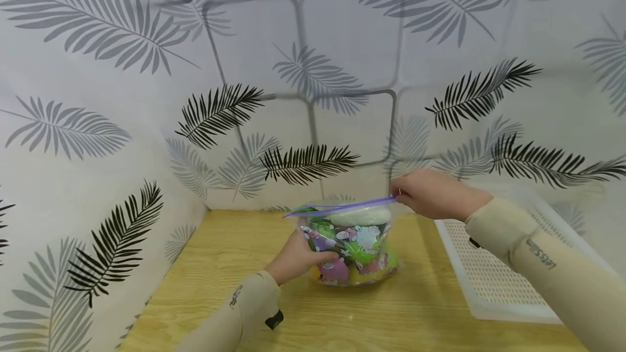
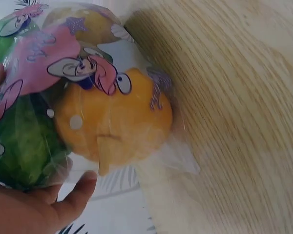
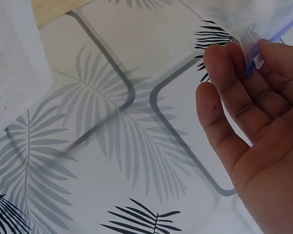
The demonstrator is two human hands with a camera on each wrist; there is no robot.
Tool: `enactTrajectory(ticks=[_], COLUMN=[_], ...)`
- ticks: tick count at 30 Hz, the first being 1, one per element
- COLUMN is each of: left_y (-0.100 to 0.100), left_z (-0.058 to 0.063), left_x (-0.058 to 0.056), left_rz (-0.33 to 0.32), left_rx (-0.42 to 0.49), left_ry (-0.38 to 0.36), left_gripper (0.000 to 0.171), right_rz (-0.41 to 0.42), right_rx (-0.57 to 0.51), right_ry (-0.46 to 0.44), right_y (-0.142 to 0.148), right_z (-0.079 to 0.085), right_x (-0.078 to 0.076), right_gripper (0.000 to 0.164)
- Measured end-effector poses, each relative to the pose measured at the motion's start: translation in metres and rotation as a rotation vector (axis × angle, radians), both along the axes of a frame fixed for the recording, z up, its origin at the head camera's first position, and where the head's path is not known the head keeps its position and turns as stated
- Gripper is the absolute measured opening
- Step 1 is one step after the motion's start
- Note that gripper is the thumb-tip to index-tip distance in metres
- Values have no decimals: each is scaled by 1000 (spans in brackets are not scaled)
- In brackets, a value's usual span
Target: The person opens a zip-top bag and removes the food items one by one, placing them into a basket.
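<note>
A clear zip bag (image 1: 364,238) with cartoon prints and a purple zip strip (image 1: 342,208) stands upright on the wooden table, filled with colourful rounded things. Through its plastic the left wrist view shows an orange rounded piece (image 2: 117,117) and a dark green one (image 2: 27,141); their exact kind is unclear. My left hand (image 1: 297,257) grips the bag's left side, thumb across the front, other fingers mostly hidden behind. At the bag's top right corner, my right hand (image 1: 435,194) pinches the end of the zip strip between thumb and fingers, seen closely in the right wrist view.
To the right, partly under my right forearm, lies a white perforated plastic basket (image 1: 462,287). Leaf-patterned cloth (image 1: 303,124) hangs behind the table and down its left side. The wooden tabletop (image 1: 235,243) extends around the bag.
</note>
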State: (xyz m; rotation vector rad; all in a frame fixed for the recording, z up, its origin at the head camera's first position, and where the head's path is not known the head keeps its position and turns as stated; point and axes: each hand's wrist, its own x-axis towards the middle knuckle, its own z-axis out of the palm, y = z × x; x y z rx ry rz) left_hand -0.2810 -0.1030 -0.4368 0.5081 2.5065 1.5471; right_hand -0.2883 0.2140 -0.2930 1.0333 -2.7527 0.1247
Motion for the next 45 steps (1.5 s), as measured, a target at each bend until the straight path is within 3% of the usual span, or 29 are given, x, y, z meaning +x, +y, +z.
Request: enactTrajectory(ticks=[3,10,13,15,18,23,29,34,40,45], left_y=[4,9,10,11,10,12,14,16,15,13], left_z=[0,4,4,4,4,7,9,10,8,6], left_x=[-2,-5,-5,-4,-1,-2,-4,-3,0,-1], left_rz=[-35,-80,-66,-52,-47,-114,-136,-117,-95,-50], left_rx=[51,98,70,46,21,32,47,85,36,5], left_ry=[22,59,65,58,30,50,77,87,94,95], left_gripper=[99,77,70,69,71,74,79,89,90,95], right_rz=[29,239,256,242,197,127,64,-7,-15,-39], right_rx=[-35,-50,-17,4,20,35,98,165,184,209], right_ry=[39,312,343,308,179,28,-28,-40,-52,-70], right_y=[-2,-29,-43,-50,-58,-63,-62,-64,-68,-70], right_z=[-4,-7,-9,-10,-9,-5,-1,2,-2,-5], right_x=[3,15,18,19,21,19,16,18,17,11], right_gripper=[13,15,15,16,23,32,19,31,25,28])
